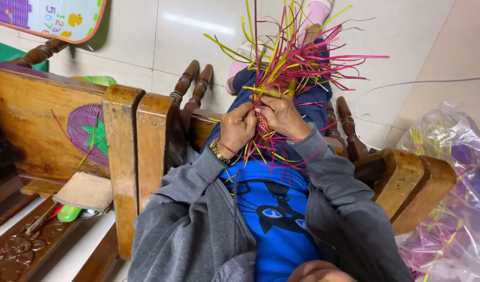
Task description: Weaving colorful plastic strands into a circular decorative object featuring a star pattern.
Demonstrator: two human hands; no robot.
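Woven strips (292, 68) of pink and yellow, light, springy and slippery, are fanning out beyond both hands; left hand (237, 127) and right hand (283, 116) are pinching the tight woven core between them.

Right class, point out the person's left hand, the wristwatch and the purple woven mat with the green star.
left hand (238, 127), head view, on the knuckles
wristwatch (218, 152), head view, on the band
purple woven mat (83, 125), head view, on its purple part
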